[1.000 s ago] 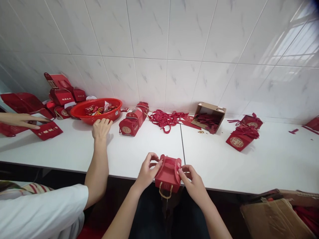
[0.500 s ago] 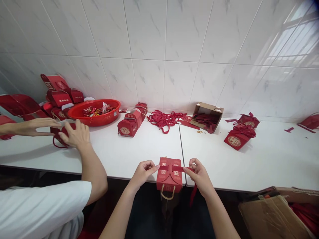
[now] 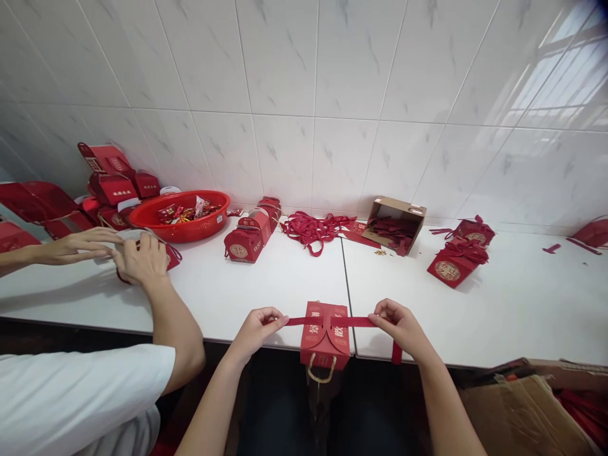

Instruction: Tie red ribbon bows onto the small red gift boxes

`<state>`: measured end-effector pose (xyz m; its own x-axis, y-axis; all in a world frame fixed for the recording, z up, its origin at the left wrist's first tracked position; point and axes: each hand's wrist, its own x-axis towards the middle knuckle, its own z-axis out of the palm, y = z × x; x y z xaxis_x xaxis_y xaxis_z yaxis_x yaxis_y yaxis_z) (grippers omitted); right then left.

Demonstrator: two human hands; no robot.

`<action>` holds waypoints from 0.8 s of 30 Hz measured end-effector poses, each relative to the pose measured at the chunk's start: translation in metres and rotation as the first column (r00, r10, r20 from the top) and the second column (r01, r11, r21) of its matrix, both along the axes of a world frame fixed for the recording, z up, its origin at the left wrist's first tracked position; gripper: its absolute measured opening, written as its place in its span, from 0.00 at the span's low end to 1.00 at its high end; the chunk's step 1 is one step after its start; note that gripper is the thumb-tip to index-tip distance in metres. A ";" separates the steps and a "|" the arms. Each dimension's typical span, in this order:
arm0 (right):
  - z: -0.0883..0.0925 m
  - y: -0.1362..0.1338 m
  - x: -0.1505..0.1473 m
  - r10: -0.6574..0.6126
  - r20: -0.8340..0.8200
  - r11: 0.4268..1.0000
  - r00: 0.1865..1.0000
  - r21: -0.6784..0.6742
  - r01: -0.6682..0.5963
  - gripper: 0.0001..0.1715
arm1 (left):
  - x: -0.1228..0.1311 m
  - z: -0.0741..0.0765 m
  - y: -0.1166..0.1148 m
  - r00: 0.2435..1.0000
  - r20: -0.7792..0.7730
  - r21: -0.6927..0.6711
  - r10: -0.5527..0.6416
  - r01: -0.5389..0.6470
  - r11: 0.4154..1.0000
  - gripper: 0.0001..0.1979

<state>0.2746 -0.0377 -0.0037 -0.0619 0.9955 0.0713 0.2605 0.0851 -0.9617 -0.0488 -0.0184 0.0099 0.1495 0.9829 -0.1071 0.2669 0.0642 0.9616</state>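
A red gift box point(image 3: 319, 349) with gold lettering and a rope handle sits at the table's near edge, between my hands. A red ribbon point(image 3: 354, 322) runs through slots in its top flaps and stretches out to both sides. On the left, my left hand point(image 3: 259, 328) pinches one end of the ribbon between thumb and fingers. My right hand point(image 3: 398, 324) pinches the ribbon on the other side, and its loose tail hangs below that hand. Neither hand touches the box itself.
Behind lie a tangle of red ribbons point(image 3: 316, 229) and a cardboard box of ribbon pieces point(image 3: 413, 215). Finished boxes with bows point(image 3: 451, 269) stand right. At left, a co-worker's hands point(image 3: 142, 256) hold another red box beside a red basin point(image 3: 216, 218) of sweets. A carton point(image 3: 522, 411) is lower right.
My hands have moved apart, drawing out more ribbon on both sides of the box. The co-worker's box has turned and shifted right.
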 end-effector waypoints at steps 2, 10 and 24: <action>0.004 0.003 0.003 -0.042 0.038 0.998 0.998 0.049 0.040 0.19 | 0.000 0.002 0.000 1.000 -0.002 0.027 0.023 -0.023 0.999 0.15; 0.007 0.005 0.016 -0.144 0.227 0.985 0.963 0.125 0.117 0.17 | -0.009 0.000 0.003 0.993 -0.002 0.032 0.114 -0.114 0.993 0.16; -0.002 -0.046 -0.018 0.111 0.116 0.993 0.987 -0.054 -0.105 0.19 | 0.021 -0.005 -0.045 0.990 -0.141 0.158 -0.006 0.028 0.987 0.08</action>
<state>0.2570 -0.0837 -0.0061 -0.1747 0.9846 0.0092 0.3650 0.0735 -0.9281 -0.0275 -0.0633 0.0045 0.1611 0.9865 0.0300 0.3990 -0.0928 0.9122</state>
